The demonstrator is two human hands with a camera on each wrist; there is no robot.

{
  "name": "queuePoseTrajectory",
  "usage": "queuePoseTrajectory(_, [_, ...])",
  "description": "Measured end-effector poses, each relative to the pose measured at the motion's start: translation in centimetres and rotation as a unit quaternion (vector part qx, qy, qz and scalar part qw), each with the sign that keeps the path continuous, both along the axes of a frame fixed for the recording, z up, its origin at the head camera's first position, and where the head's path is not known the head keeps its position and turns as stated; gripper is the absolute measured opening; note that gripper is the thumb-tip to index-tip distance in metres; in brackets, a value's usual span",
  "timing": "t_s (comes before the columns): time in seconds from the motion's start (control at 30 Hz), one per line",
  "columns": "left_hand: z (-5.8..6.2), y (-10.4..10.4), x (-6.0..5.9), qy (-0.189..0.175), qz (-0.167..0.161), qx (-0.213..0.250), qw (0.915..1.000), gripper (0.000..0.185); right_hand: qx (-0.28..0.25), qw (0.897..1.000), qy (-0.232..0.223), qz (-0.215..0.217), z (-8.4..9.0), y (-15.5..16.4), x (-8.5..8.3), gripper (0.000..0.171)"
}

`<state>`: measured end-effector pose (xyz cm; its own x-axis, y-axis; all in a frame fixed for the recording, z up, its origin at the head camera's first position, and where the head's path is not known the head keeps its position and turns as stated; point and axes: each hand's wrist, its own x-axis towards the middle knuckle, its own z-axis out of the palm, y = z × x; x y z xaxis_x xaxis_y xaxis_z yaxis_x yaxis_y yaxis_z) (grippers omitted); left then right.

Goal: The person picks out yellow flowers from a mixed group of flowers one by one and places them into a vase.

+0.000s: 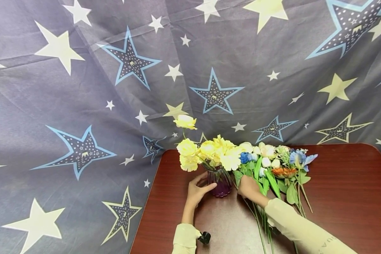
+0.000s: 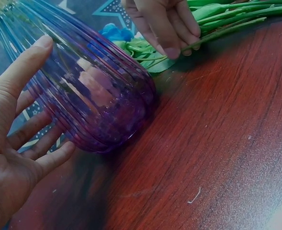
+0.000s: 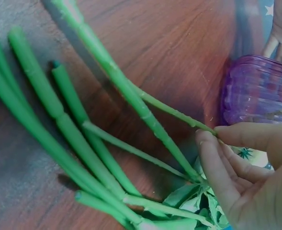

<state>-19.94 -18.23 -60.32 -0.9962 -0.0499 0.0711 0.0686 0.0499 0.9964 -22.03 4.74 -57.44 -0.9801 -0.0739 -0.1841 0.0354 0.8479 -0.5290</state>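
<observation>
A ribbed glass vase (image 1: pixel 221 185), purple at the base and bluish higher up in the left wrist view, stands upright on the table holding yellow flowers (image 1: pixel 209 150). My left hand (image 1: pixel 197 191) holds the vase from its left side, with the thumb on the near side and the fingers around the other. Just right of the vase, my right hand (image 1: pixel 251 187) pinches a thin green flower stem (image 3: pixel 174 112) between thumb and fingers. That stem's bloom cannot be told apart from the pile. Other flower stems (image 3: pixel 83 158) lie beside this hand.
Loose flowers lie on the right: white tulips (image 1: pixel 266 162), an orange flower (image 1: pixel 284 172) and blue flowers (image 1: pixel 300 160), their stems pointing toward the near edge. The brown table (image 1: pixel 343 197) meets a star-patterned cloth (image 1: pixel 92 106) behind. A small black object (image 1: pixel 204 237) is at the left sleeve.
</observation>
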Motion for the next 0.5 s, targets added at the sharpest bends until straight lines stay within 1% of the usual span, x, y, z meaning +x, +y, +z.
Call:
queuePoseTrajectory(0.1, [0.02, 0.00, -0.02, 0.001, 0.002, -0.001, 1.0000, 0.059, -0.007, 1.000, -0.009, -0.004, 0.23, 0.04, -0.09, 0.036])
queuePoseTrajectory(0.2, [-0.01, -0.01, -0.02, 0.001, 0.002, -0.004, 1.0000, 0.059, -0.020, 1.000, -0.016, -0.002, 0.25, 0.13, -0.13, 0.036])
queuePoseTrajectory(0.33, [0.00, -0.01, -0.02, -0.001, 0.001, -0.006, 1.0000, 0.058, -0.066, 0.997, -0.027, 0.005, 0.12, 0.37, -0.14, 0.032])
queuePoseTrajectory(0.5, [0.08, -0.02, 0.05, -0.003, -0.002, 0.000, 1.0000, 0.057, -0.125, 0.991, -0.052, 0.008, 0.25, 0.58, -0.09, 0.027])
